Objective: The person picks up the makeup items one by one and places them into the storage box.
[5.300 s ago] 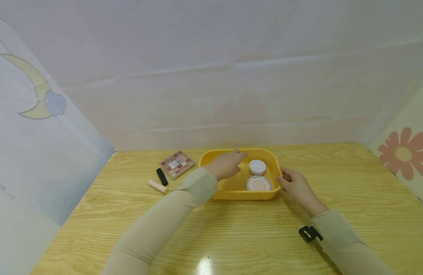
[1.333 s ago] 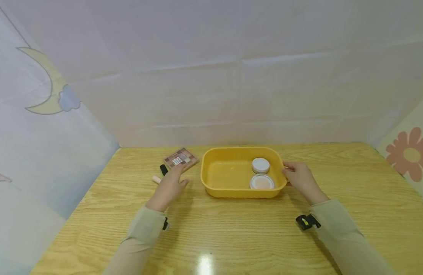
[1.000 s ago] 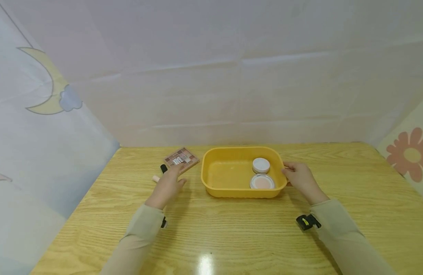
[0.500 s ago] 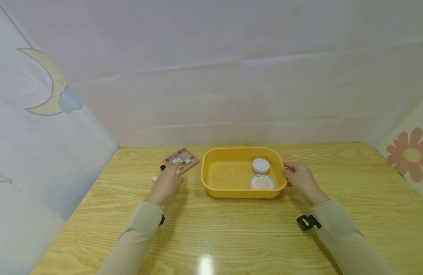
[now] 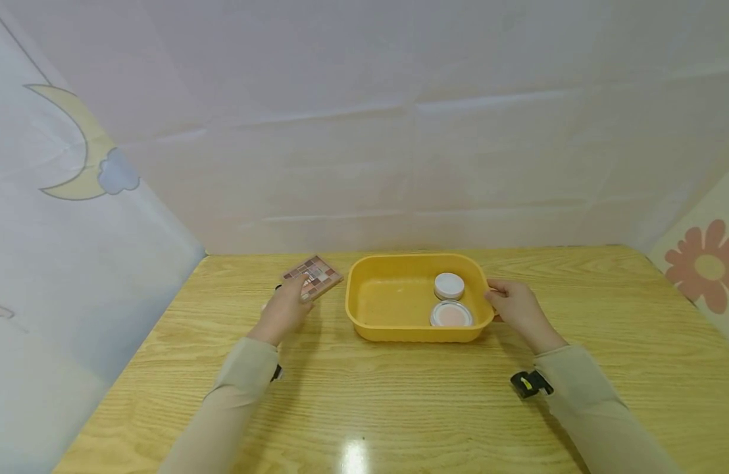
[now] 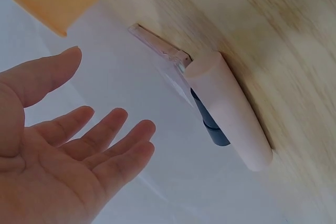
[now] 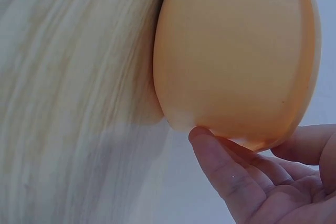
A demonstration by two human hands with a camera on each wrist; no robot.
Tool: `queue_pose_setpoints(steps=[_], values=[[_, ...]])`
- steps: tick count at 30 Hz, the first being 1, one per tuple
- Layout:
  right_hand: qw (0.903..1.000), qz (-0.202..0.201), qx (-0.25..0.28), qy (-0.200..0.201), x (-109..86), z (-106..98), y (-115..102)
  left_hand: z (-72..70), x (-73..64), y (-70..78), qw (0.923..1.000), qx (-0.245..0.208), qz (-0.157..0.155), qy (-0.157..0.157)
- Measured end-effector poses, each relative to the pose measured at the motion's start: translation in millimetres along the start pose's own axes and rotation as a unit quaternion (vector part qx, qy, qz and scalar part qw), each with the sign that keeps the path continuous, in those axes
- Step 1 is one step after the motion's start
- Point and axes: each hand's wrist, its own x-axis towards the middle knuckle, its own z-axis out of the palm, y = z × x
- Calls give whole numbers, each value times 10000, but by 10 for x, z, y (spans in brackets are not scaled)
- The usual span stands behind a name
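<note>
My left hand (image 5: 284,308) hovers over the left side of the table, relaxed and holding nothing. Just past its fingers, the left wrist view has a pale pink lipstick-like tube (image 6: 231,111) lying on the wood, and a black tube (image 6: 209,121) partly behind it. In the head view the hand hides most of both. An eyeshadow palette (image 5: 320,275) lies beyond the fingertips. My right hand (image 5: 521,313) holds the right end of a yellow plastic basket (image 5: 424,334), thumb near the rim and fingers against the outer wall. Inside, at the right, are a white-lidded jar (image 5: 449,284) and a round powder compact (image 5: 452,314).
The wooden table (image 5: 376,388) extends in front of the basket and to both sides. A pale cloth backdrop (image 5: 370,151) stands along the back edge, with a moon print on the left and a flower print on the right.
Earlier my left hand was over the inside of the basket; it has since come out to the left, then edged slightly further left and down. The right hand stays on the basket.
</note>
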Motion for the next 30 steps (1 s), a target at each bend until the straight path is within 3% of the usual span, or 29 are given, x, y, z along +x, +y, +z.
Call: queue_pose_setpoints(steps=[14,30], values=[[10000,-82,-16,11,-6,-4,-1,-33,38,-15,9999,164,-2,7],[9998,-180,12,-5,-1,0,14,-21,84,-91,9990,331,284,71]])
